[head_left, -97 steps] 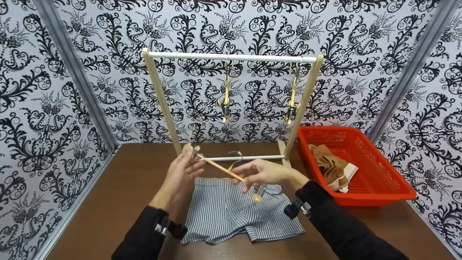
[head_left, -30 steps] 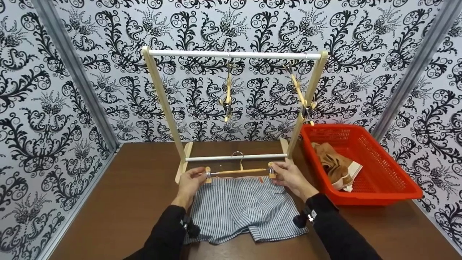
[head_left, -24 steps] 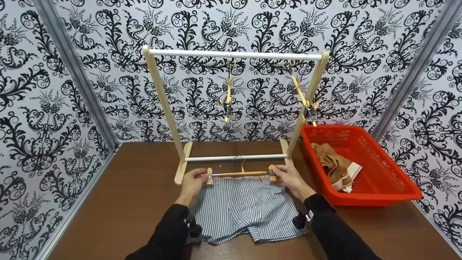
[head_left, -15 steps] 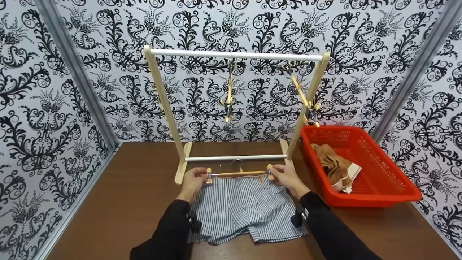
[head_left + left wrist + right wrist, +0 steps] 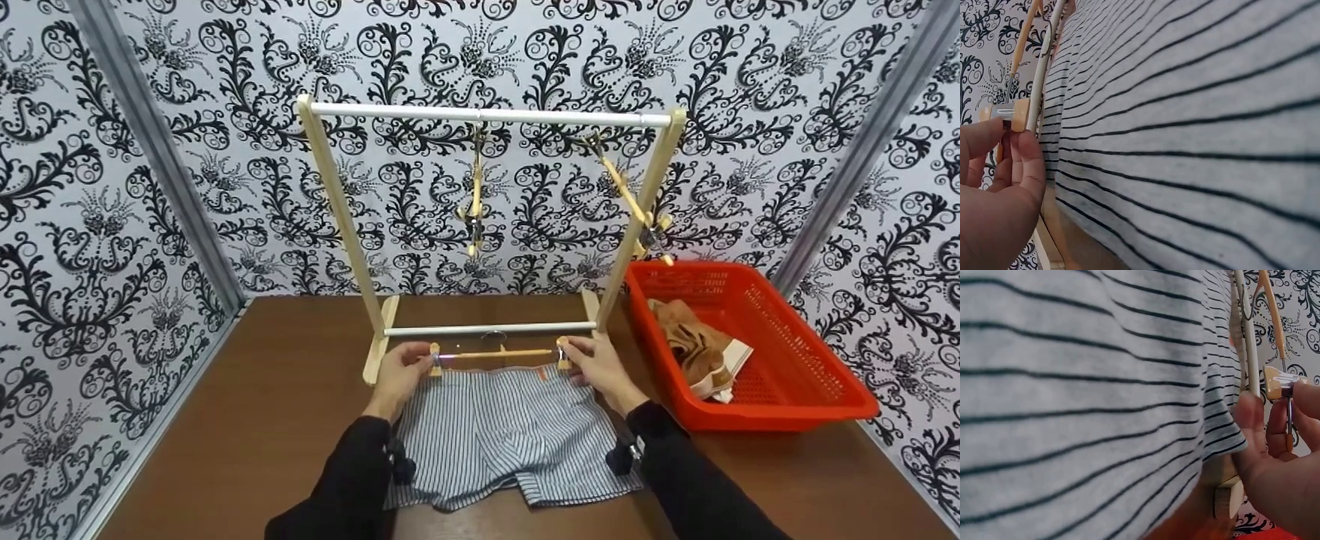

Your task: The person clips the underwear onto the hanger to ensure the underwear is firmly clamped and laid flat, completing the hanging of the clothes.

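Note:
A wooden clip hanger [image 5: 504, 353] with a metal hook is held level just past the waistband of striped shorts [image 5: 510, 435]. My left hand [image 5: 399, 376] pinches the clip at its left end; in the left wrist view thumb and fingers close around that clip [image 5: 1021, 115]. At the other end my right hand [image 5: 601, 369] pinches the right clip [image 5: 1275, 382]. The shorts lie spread flat on the brown table, legs toward me, with a small orange tag [image 5: 541, 373] at the waistband. In both wrist views the striped cloth fills much of the picture beside the hands.
Behind the shorts stands a rack with a white top bar [image 5: 390, 111] and wooden posts. Two more clip hangers hang from it, one mid-bar [image 5: 477, 187] and one near the right post [image 5: 624, 184]. A red basket [image 5: 795, 411] at right holds brown cloth [image 5: 694, 345].
Three seconds ago the hanger was tilted, with my right hand on its bar; now both hands hold its end clips and it is level. The right hanging hanger has swung.

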`<state>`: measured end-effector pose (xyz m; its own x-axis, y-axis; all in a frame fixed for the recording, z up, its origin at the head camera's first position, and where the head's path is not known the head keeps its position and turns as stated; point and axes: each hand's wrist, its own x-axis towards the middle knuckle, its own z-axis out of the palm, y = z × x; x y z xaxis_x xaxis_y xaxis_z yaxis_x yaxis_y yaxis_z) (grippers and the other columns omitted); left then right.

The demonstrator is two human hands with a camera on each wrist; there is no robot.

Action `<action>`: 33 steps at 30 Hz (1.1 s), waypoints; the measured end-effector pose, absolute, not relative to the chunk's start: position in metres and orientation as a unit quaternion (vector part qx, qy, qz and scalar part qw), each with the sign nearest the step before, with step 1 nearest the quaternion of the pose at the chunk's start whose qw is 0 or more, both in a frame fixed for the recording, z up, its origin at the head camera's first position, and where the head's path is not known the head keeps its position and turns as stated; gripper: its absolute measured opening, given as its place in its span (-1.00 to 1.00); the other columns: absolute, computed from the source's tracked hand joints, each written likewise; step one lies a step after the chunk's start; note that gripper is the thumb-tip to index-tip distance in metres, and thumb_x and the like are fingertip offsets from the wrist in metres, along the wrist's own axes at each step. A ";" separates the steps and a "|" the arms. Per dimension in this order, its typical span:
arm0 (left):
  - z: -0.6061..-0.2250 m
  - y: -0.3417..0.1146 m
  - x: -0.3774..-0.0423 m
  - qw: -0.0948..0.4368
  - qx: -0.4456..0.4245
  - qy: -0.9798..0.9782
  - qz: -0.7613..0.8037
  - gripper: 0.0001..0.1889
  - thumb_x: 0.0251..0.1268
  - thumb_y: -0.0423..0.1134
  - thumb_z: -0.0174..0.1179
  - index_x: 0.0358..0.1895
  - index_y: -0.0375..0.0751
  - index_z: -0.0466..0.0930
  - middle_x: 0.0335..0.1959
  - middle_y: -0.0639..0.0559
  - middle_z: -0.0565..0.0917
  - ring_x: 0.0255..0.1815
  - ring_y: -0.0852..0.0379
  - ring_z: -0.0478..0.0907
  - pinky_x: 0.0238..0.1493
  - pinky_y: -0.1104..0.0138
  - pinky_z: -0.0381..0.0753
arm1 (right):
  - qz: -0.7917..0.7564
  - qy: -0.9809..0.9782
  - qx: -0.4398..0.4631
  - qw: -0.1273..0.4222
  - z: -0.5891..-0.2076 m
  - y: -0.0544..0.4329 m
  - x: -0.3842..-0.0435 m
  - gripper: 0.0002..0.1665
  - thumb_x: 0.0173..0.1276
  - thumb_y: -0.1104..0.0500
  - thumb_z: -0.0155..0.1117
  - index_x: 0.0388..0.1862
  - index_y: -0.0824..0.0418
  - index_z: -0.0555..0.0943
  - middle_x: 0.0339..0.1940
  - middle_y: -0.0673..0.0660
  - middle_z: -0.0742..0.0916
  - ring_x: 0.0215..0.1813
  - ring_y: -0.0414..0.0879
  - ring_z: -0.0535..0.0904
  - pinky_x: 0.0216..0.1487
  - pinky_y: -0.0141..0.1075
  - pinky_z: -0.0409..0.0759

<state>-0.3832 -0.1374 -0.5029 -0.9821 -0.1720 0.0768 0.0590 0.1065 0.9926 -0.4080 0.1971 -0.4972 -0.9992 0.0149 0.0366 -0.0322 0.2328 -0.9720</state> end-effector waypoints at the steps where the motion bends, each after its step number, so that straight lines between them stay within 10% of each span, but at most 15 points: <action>1: -0.502 -0.138 -0.384 0.089 0.039 -0.740 -0.666 -0.79 0.39 -0.48 0.23 0.03 -0.39 0.64 -0.10 -0.17 0.67 -0.14 0.05 0.57 -0.18 0.33 0.56 | 0.620 -0.784 0.006 0.024 -0.496 0.197 -0.409 -0.57 0.55 0.20 0.21 0.27 0.43 0.57 -0.11 0.22 0.62 -0.33 -0.03 0.61 -0.38 -0.28 0.65; 33: -0.511 -0.114 -0.393 0.172 0.028 -0.891 -0.420 -0.79 0.37 -0.34 0.26 -0.08 -0.42 0.75 -0.18 -0.27 0.74 -0.07 -0.24 0.65 0.03 -0.08 0.55 | 0.530 -0.846 -0.021 0.051 -0.509 0.188 -0.417 -0.76 0.44 0.35 0.26 -0.06 0.53 0.68 -0.45 0.14 0.67 -0.49 -0.17 0.54 -0.48 -0.43 0.54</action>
